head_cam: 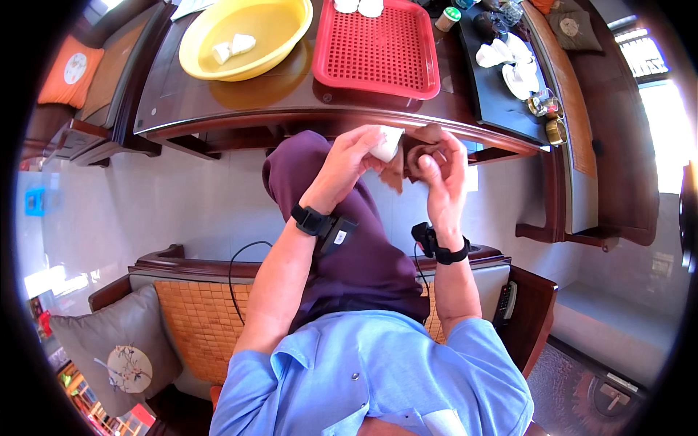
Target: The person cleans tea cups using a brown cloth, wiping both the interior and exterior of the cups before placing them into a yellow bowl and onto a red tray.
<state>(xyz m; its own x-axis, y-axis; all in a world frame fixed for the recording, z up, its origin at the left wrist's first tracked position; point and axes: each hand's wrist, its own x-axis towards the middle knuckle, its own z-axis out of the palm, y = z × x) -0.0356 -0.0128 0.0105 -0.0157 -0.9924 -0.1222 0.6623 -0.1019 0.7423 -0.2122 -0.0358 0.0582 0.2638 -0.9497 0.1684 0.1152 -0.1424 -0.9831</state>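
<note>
A small white cup [388, 143] is held in my left hand [354, 148], above my lap near the table's front edge. Close beside it, my right hand [448, 163] grips a crumpled brown cloth [404, 163], part of which hangs down between the hands. Beyond them on the table, a yellow basin [245, 68] holds water and two white cups [233, 48]. To its right lies a red perforated tray [376, 90], with two more white cups [371, 6] at its far end.
The dark wooden table [180, 111] has a black tea tray [480, 82] at the right, bearing several white cups [521, 76] and glass vessels [544, 103]. A green-lidded can [448, 19] stands between the trays. A remote control [506, 304] lies on the bench to my right.
</note>
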